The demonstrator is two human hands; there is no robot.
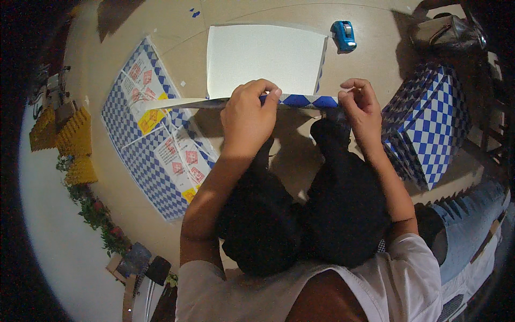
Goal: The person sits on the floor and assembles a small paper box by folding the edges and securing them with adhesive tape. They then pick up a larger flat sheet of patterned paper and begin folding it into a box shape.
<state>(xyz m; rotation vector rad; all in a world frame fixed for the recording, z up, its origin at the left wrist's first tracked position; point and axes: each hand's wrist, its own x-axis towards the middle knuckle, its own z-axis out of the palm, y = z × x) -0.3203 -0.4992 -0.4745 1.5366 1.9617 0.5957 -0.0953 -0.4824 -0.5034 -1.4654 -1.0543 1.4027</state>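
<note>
My left hand (pixel 249 114) is closed on the edge of a blue-and-white checkered sheet (pixel 303 101), with the thumb on top. At the sheet's right end, the thumb and fingers of my right hand (pixel 365 110) pinch its corner. The sheet is seen almost edge-on, and its pale end reaches out to the left past my left hand. Just beyond it lies a white sheet (pixel 265 59) with a checkered strip along its right side. I cannot tell whether the two are joined. A blue tape dispenser (pixel 344 36) stands to the right of the white sheet.
On the left of the tan floor (pixel 177 48) lies a checkered pack (pixel 137 155) with red and yellow prints. Checkered boards (pixel 434 129) are stacked at the right, below a dark bag (pixel 450 35). Yellow pieces (pixel 75 134) and leafy plants (pixel 88 212) line the left edge.
</note>
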